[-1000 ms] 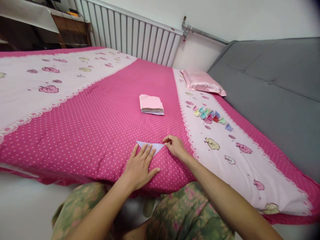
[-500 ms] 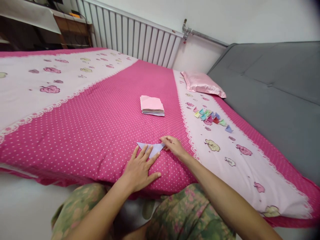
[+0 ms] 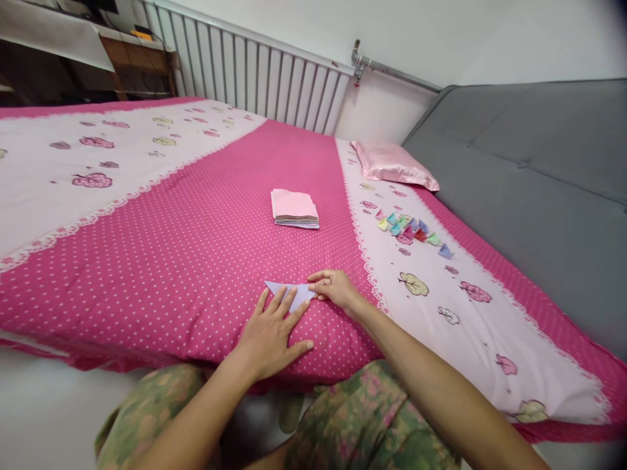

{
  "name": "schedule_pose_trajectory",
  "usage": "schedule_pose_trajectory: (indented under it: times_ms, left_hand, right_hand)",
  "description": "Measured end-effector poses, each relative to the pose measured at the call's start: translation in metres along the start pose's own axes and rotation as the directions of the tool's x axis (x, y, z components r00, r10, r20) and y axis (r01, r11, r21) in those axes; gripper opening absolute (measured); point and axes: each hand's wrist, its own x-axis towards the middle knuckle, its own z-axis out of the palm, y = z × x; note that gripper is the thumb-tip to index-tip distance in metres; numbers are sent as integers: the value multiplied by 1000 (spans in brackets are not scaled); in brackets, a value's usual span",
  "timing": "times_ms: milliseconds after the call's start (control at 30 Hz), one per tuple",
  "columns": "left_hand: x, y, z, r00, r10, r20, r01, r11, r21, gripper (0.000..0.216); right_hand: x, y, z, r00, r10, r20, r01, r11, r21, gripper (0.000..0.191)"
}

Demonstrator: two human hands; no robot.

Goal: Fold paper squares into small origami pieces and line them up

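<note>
A lavender sheet of paper folded into a triangle [image 3: 298, 299] lies on the pink dotted bedspread [image 3: 196, 261] near the bed's front edge. Across it my left hand [image 3: 272, 336] rests flat, fingers spread, pressing the paper down and covering its lower left part. My right hand [image 3: 336, 289] pinches the triangle's right corner between thumb and fingertips. Farther back sits a stack of square coloured paper [image 3: 294, 207] with a pink sheet on top.
Several small folded paper pieces [image 3: 409, 227] in mixed colours lie together on the white band at right. Behind them are a pink satin pillow [image 3: 394, 164] and a grey padded headboard [image 3: 519, 170]. A white radiator [image 3: 255, 65] stands along the wall.
My right hand has shifted slightly left along the triangle's right corner. My left hand stays flat on the paper. The whole view has moved a little.
</note>
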Motion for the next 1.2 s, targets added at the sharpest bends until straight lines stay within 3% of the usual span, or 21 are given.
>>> schedule_pose_trajectory:
  times_ms: [233,433,533,633,733,800,900,967,1067,1200]
  left_hand:
    - [1,-1,2,1000,4,3,-4,1000,-6,71]
    - [-1,-3,0,998,31,-51,-34,998,-44,68]
    - [0,-5,-6,986,4,-168,-25,993,-119,60]
    - [3,-6,-11,913,-150,-379,31,953,-301,53]
    - [9,-6,-11,785,-423,-453,68,786,-614,53]
    - [15,-4,-10,739,-590,-327,65,545,-836,55]
    - [20,-1,-12,775,-632,-30,42,99,-994,60]
    - [20,2,-15,822,-566,54,7,-86,-996,57]
    - [17,3,-22,860,-507,63,-44,-195,-980,40]
    - [13,1,-29,866,-494,69,-63,-244,-968,23]
  right_hand:
    - [-2,-2,-5,998,38,43,-39,999,13,20]
    - [-2,6,1,996,-89,13,89,996,-21,36]
    - [-4,4,4,992,-120,-36,120,993,6,35]
    - [-8,-4,4,977,-172,-125,184,979,91,36]
    - [-18,-14,5,936,-273,-220,300,948,101,36]
    - [-27,-21,9,901,-347,-259,372,927,52,34]
    - [-43,-30,17,843,-448,-297,453,890,-56,28]
    - [-54,-34,24,817,-489,-305,478,871,-115,26]
    - [-67,-36,33,779,-545,-310,518,838,-172,22]
    - [-76,-37,38,748,-606,-269,562,795,-227,20]
